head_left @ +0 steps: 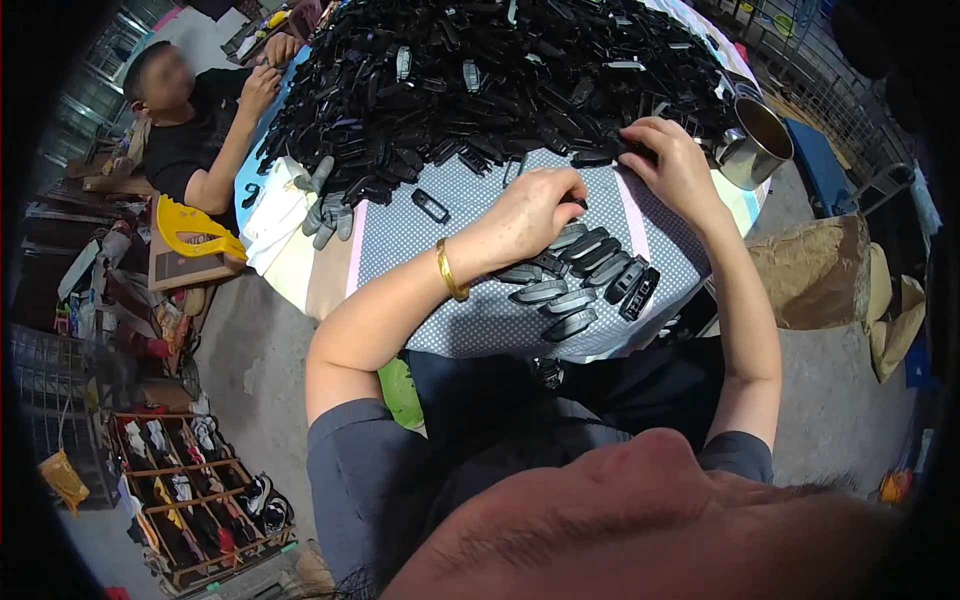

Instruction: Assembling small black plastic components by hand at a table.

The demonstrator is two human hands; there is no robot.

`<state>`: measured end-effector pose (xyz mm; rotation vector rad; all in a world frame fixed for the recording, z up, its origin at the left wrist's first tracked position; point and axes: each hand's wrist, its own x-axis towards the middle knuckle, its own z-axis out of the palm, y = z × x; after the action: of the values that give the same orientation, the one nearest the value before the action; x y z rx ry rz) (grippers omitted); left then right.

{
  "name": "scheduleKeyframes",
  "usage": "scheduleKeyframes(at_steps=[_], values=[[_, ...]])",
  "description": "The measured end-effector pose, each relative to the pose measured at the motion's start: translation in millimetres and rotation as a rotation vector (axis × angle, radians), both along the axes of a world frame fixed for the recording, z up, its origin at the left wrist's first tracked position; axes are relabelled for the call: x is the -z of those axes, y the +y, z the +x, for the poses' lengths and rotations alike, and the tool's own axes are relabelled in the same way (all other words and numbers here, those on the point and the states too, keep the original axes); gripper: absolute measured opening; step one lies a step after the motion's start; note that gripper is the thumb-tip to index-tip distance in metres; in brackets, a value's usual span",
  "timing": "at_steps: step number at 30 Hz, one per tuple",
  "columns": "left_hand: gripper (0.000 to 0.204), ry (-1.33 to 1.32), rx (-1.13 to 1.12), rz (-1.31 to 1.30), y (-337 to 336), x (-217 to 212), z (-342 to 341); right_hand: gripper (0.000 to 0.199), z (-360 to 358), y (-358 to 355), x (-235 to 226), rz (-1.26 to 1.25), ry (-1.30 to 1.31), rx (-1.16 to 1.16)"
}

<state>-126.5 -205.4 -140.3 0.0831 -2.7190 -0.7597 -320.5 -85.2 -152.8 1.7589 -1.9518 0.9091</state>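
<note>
My left hand (543,212), with a gold bangle at its wrist, hovers over the patterned tablecloth. Its fingers are curled together, and a small dark piece shows at their tips, too hidden to name. Just beneath it lies a group of black and grey oblong plastic parts (570,290), laid in rough rows. My right hand (672,163) reaches the near edge of a big heap of black plastic parts (480,75); its thumb and fingers bend round a black plastic part (597,157). One hollow black frame (430,206) lies apart to the left.
A metal mug (757,150) stands at the table's right edge. Grey-fingered gloves (325,208) and a white cloth (280,215) lie on the left. Another person (190,120) sits at the far left, hands by the heap. A shoe rack (195,495) and a cardboard box (815,270) stand on the floor.
</note>
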Motion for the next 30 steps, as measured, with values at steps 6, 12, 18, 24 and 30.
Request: scheduleKeyframes(at_steps=[6,12,18,24,30], values=[[0.033,0.151,-0.073,0.731,-15.6,9.3,-6.6,0.027,17.7,18.6,-10.0,0.209,-0.023,0.260],[0.041,0.080,-0.098,1.212,-9.4,8.4,-6.1,0.012,14.6,21.5,3.2,0.356,0.105,0.340],[0.034,0.034,-0.089,1.223,-13.2,14.4,-9.7,0.019,16.4,27.4,-15.5,0.158,0.204,0.282],[0.032,0.070,-0.048,1.162,-7.9,16.7,-13.0,0.030,35.0,19.1,-11.2,-0.004,-0.563,-0.107],[0.033,0.146,0.014,1.116,-10.5,16.4,-10.0,0.022,47.8,10.0,-0.7,0.139,-1.056,-0.234]])
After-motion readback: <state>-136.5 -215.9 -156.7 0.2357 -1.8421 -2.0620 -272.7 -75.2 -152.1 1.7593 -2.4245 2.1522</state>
